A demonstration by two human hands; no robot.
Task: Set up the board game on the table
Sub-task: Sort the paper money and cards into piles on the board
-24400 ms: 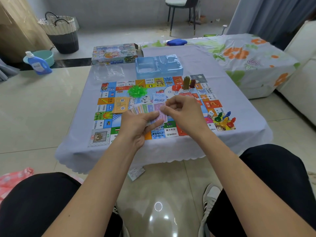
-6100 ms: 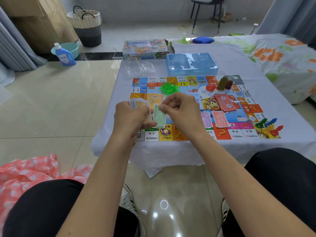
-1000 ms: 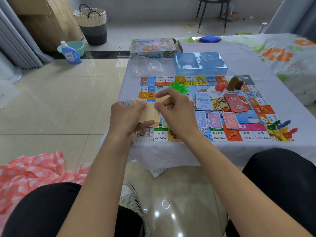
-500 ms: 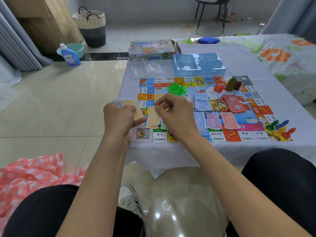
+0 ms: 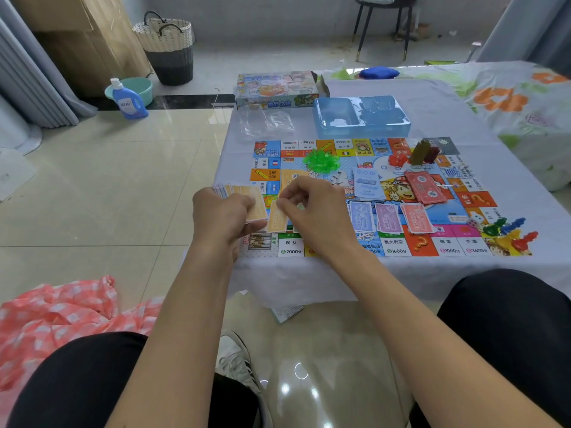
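The colourful game board (image 5: 457,208) lies flat on the low table. My left hand (image 5: 221,216) grips a fanned stack of paper money (image 5: 247,199) over the board's left edge. My right hand (image 5: 315,213) pinches a single yellow note (image 5: 276,219) beside that stack. Sorted piles of notes lie on the board: light blue (image 5: 367,184), blue (image 5: 360,217), purple (image 5: 387,218), pink (image 5: 417,218) and red (image 5: 425,188). A heap of green houses (image 5: 321,160), red and brown pieces (image 5: 421,153), coloured pawns (image 5: 509,231) and dice (image 5: 475,219) sit on the board.
The blue plastic tray (image 5: 361,115), empty clear bags (image 5: 265,123) and the game box (image 5: 276,89) stand at the table's far side. A detergent bottle (image 5: 128,100), basin and basket (image 5: 168,47) are on the floor to the left. Pink checked cloth (image 5: 61,313) lies by my left knee.
Over the last second my hands drew apart slightly and a yellow note came off the stack into my right fingers. Since 6 s ago, a light blue pile and a blue pile have appeared on the board.
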